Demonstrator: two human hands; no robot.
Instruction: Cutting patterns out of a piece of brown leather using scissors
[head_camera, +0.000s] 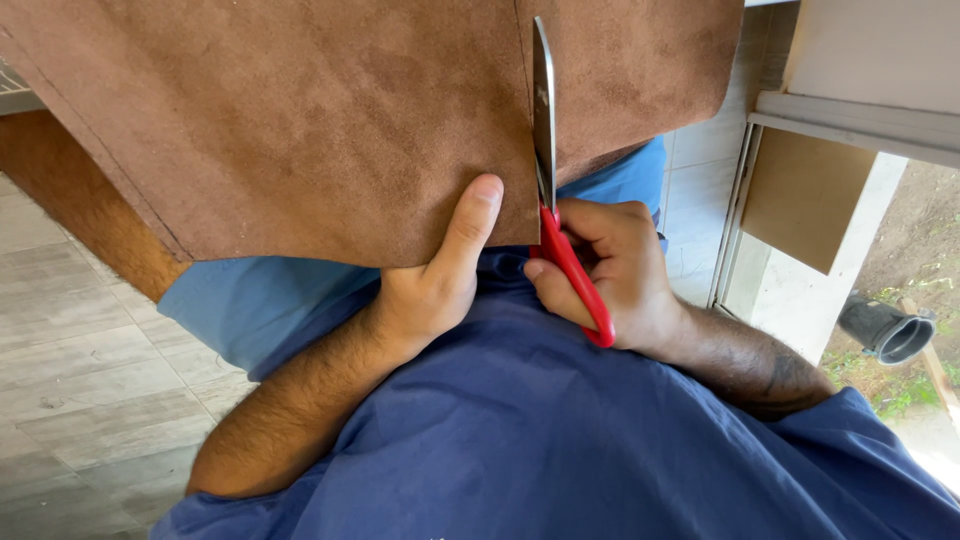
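A sheet of brown suede leather (300, 120) is held over the lap, its near edge pinched by the left hand (440, 270), thumb on top. Red-handled scissors (555, 200) are gripped by the closed right hand (610, 275), the blade lying in a cut running up the leather.

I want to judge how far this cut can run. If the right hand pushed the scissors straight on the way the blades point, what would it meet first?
More of the brown suede sheet: the right hand holds red-handled scissors whose blade points up along a cut line, with only suede ahead to the picture's top edge.
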